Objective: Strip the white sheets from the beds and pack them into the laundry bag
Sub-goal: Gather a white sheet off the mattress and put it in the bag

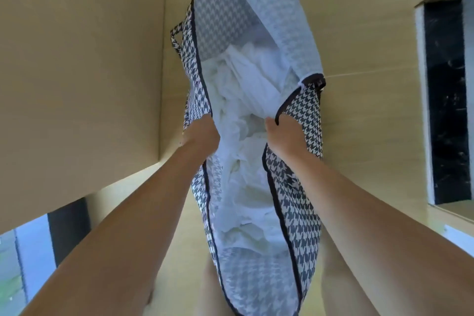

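- at centre, over tan wooden floor (359, 33): houndstooth laundry bag (300, 200), mouth held wide
- inside, crumpled white sheets (241, 90)
- at 9 o'clock rim: left hand (202, 133), fingers curled round edge
- at 3 o'clock rim: right hand (282, 133), gripping edge likewise

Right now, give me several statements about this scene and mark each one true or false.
1. The left hand and the right hand each grip the rim of the houndstooth laundry bag. True.
2. The bag is empty. False: crumpled white sheets lie inside it.
3. The bag's mouth is closed. False: the hands hold it open.
4. Dark trim edges the bag's opening. True.
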A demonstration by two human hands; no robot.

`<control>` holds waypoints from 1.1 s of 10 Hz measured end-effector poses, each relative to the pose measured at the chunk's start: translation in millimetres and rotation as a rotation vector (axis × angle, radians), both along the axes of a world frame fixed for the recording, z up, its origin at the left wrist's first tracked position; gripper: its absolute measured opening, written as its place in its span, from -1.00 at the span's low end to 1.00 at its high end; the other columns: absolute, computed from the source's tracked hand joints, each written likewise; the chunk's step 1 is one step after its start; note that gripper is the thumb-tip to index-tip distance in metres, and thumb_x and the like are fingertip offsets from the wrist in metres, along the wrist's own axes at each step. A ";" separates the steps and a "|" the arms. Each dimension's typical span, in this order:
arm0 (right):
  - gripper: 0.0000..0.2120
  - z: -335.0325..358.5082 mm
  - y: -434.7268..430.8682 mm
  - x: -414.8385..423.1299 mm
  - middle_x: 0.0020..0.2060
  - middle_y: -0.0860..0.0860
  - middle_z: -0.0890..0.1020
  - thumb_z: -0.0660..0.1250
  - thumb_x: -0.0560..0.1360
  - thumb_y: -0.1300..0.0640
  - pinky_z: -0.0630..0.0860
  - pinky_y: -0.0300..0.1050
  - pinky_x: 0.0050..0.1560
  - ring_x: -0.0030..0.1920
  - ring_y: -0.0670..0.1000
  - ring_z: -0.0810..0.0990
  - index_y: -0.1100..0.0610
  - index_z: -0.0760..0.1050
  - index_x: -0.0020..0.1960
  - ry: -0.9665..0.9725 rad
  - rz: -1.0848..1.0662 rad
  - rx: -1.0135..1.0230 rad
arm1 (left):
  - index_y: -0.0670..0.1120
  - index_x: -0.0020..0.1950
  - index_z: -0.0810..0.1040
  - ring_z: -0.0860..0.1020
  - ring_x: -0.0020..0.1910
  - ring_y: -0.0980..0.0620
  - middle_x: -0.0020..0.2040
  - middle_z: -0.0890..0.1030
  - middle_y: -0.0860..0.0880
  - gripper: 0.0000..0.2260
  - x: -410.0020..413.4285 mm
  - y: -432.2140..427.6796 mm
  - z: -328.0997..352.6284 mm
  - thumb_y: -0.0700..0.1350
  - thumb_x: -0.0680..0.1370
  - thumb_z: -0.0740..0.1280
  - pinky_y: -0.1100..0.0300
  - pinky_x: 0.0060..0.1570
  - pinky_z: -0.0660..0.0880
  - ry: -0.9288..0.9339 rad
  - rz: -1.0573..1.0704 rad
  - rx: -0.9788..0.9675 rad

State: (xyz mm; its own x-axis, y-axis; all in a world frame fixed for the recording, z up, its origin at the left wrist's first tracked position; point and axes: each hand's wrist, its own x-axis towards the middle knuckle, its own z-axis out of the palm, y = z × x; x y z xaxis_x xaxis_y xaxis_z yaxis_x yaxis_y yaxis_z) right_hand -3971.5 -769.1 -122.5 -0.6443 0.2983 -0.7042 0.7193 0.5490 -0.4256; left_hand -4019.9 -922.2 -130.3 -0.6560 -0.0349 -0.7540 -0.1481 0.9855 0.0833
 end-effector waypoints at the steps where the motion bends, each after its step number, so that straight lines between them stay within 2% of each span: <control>1: -0.58 24.1 19.7 1.9 -0.40 0.01 0.26 0.07 0.65 0.09 0.14 -0.09 -0.33 -0.41 -0.06 0.24 0.12 0.14 -0.37 0.083 -0.045 -0.036 | -0.24 0.19 0.40 0.53 0.00 -0.18 0.08 0.52 -0.17 -0.79 24.9 32.2 45.3 -0.31 0.60 0.07 0.08 -0.23 0.35 0.068 -0.079 0.106; 2: -0.59 55.4 40.9 8.3 -0.41 0.03 0.22 0.13 0.62 0.15 0.12 -0.09 -0.29 -0.41 0.00 0.20 0.13 0.11 -0.38 0.159 -0.088 -0.098 | -0.23 0.14 0.40 0.55 -0.04 -0.20 -0.03 0.55 -0.21 -0.83 45.6 57.4 105.4 -0.21 0.65 0.06 0.07 -0.19 0.37 0.137 -0.069 0.240; 3: -0.60 91.7 60.4 22.4 -0.42 0.04 0.16 0.15 0.58 0.23 0.09 -0.07 -0.26 -0.38 0.03 0.14 0.12 0.07 -0.36 0.252 -0.134 -0.137 | -0.17 -0.08 0.35 0.48 -0.19 -0.25 -0.25 0.48 -0.15 -0.81 68.9 64.8 160.9 -0.13 0.66 0.05 0.08 -0.25 0.26 0.331 0.007 0.315; 4: -0.63 139.8 82.9 32.3 -0.43 0.01 0.14 0.17 0.56 0.26 0.03 -0.09 -0.35 -0.39 0.00 0.11 0.11 0.09 -0.35 0.383 -0.260 -0.198 | -0.09 -0.24 0.25 0.32 -0.37 -0.16 -0.41 0.36 -0.06 -0.75 85.0 66.0 208.5 -0.14 0.65 0.10 0.07 -0.33 0.13 0.457 0.104 0.404; 5: -0.74 180.8 102.3 43.1 -0.40 0.04 0.17 0.20 0.56 0.19 0.03 -0.10 -0.39 -0.39 -0.02 0.12 0.17 0.23 -0.27 0.496 -0.289 -0.229 | -0.03 -0.33 0.26 0.37 -0.35 -0.19 -0.43 0.39 -0.02 -0.67 93.9 49.8 227.6 -0.17 0.64 0.12 0.05 -0.34 0.10 0.512 0.313 0.304; 6: -0.66 189.0 95.8 48.4 -0.44 0.03 0.16 0.18 0.59 0.13 0.03 -0.10 -0.40 -0.43 -0.02 0.14 0.14 0.16 -0.31 0.458 0.008 -0.252 | -0.21 -0.04 0.48 0.54 -0.03 -0.27 -0.14 0.58 -0.22 -0.76 108.2 41.0 207.2 -0.14 0.66 0.07 0.10 -0.23 0.28 0.265 0.282 0.079; 7: -0.60 171.7 94.5 55.8 -0.44 0.02 0.19 0.15 0.61 0.11 0.06 -0.06 -0.38 -0.45 -0.01 0.15 0.13 0.09 -0.35 0.288 0.363 -0.095 | -0.26 0.31 0.40 0.53 0.13 -0.23 0.15 0.56 -0.26 -0.72 125.2 27.0 154.4 -0.20 0.64 0.09 0.11 -0.08 0.36 0.057 0.218 -0.062; 8: -0.64 151.9 98.1 73.7 -0.43 0.02 0.23 0.14 0.59 0.11 0.08 -0.07 -0.39 -0.44 0.00 0.19 0.13 0.12 -0.34 0.120 0.521 -0.005 | -0.27 0.29 0.40 0.53 0.16 -0.22 0.19 0.53 -0.25 -0.72 130.8 9.2 138.0 -0.28 0.60 0.12 0.09 0.00 0.43 -0.022 0.239 -0.112; 9: -0.63 140.7 92.0 86.8 -0.44 0.02 0.21 0.15 0.58 0.11 0.08 -0.08 -0.39 -0.44 0.01 0.18 0.12 0.12 -0.36 0.067 0.521 0.034 | -0.22 0.04 0.42 0.55 0.07 -0.24 0.09 0.56 -0.28 -0.84 136.8 -9.7 129.0 -0.34 0.50 0.15 0.08 -0.04 0.44 -0.088 0.304 -0.138; 10: -0.70 130.6 91.7 86.5 -0.40 0.02 0.29 0.19 0.56 0.10 0.15 -0.10 -0.38 -0.41 0.00 0.25 0.12 0.19 -0.30 0.026 0.328 -0.029 | -0.19 -0.02 0.40 0.58 -0.01 -0.23 0.02 0.60 -0.25 -0.87 134.2 -15.2 125.8 -0.29 0.46 0.17 0.10 -0.11 0.45 -0.081 0.308 -0.141; 11: -0.81 122.8 92.7 77.7 -0.28 0.00 0.43 0.29 0.51 0.03 0.30 -0.12 -0.31 -0.31 -0.02 0.41 0.14 0.38 -0.05 0.029 0.039 -0.221 | -0.18 0.17 0.38 0.55 0.09 -0.21 0.10 0.58 -0.20 -0.75 122.1 -6.9 124.1 -0.19 0.51 0.19 0.12 -0.09 0.37 -0.025 0.253 -0.173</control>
